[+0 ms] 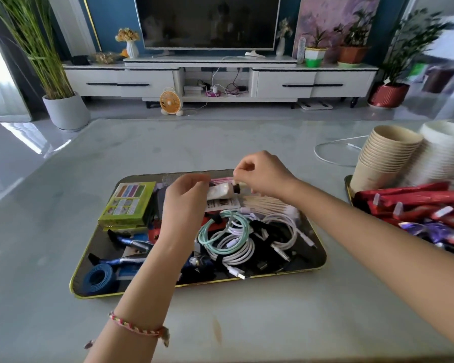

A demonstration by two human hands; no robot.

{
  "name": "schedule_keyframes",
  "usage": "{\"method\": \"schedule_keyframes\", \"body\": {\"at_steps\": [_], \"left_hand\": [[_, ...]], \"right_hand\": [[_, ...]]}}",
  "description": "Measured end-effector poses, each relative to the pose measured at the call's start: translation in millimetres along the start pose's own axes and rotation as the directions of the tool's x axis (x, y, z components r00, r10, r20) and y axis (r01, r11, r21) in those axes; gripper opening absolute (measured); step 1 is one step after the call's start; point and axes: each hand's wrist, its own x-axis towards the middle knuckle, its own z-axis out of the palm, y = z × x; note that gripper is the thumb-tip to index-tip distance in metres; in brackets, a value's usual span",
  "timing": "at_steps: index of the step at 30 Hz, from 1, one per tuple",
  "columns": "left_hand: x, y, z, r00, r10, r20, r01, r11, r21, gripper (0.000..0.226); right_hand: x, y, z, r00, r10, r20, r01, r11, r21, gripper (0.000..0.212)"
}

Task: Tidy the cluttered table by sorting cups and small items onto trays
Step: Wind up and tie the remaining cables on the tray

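A dark tray with a gold rim lies mid-table, filled with small items: a green box, a blue tape roll, several coiled mint and white cables and wooden sticks. Over its far side my left hand grips a small white tube with a dark cap. My right hand pinches at the tube's cap end, beside thin pink sticks. At the right, stacked tan paper cups and white cups stand on a second tray.
Red sachets and purple wrappers fill the right tray. A white cable loops on the table behind the cups. Beyond the table's far edge are a TV stand, a small orange fan and potted plants.
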Motion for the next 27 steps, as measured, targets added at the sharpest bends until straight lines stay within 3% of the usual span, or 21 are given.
{"method": "schedule_keyframes", "body": {"at_steps": [5, 11, 14, 18, 21, 22, 24, 26, 27], "left_hand": [[-18, -2, 23, 0.991, 0.107, 0.077, -0.111, 0.993, 0.050, 0.029], [14, 26, 101, 0.926, 0.147, 0.346, -0.251, 0.928, 0.277, 0.026], [41, 27, 154, 0.864, 0.188, 0.468, -0.410, 0.802, 0.435, 0.034], [73, 16, 219, 0.780, 0.122, 0.614, -0.547, 0.608, 0.575, 0.044], [94, 5, 263, 0.691, 0.079, 0.719, -0.658, 0.480, 0.580, 0.041], [99, -1, 275, 0.667, 0.058, 0.743, -0.694, 0.411, 0.591, 0.040], [102, -5, 297, 0.628, -0.008, 0.778, -0.749, 0.265, 0.608, 0.034], [100, -5, 313, 0.599, -0.059, 0.799, -0.775, 0.212, 0.596, 0.032], [98, -5, 319, 0.582, -0.069, 0.810, -0.787, 0.206, 0.582, 0.035]], "right_hand": [[-19, 48, -55, 0.980, 0.082, -0.182, -0.093, 0.994, -0.056, 0.017], [-24, 90, -80, 0.943, 0.209, -0.259, -0.233, 0.970, -0.067, 0.026], [-23, 107, -77, 0.914, 0.311, -0.260, -0.330, 0.943, -0.032, 0.015], [-15, 132, -73, 0.847, 0.420, -0.325, -0.397, 0.907, 0.139, 0.040], [-6, 152, -71, 0.824, 0.367, -0.432, -0.341, 0.930, 0.139, 0.048], [-2, 157, -66, 0.828, 0.340, -0.446, -0.321, 0.939, 0.120, 0.046], [7, 165, -60, 0.792, 0.384, -0.475, -0.269, 0.917, 0.293, 0.033], [13, 166, -54, 0.766, 0.446, -0.462, -0.180, 0.840, 0.512, 0.015], [12, 168, -53, 0.796, 0.398, -0.455, -0.114, 0.838, 0.534, 0.007]]}}
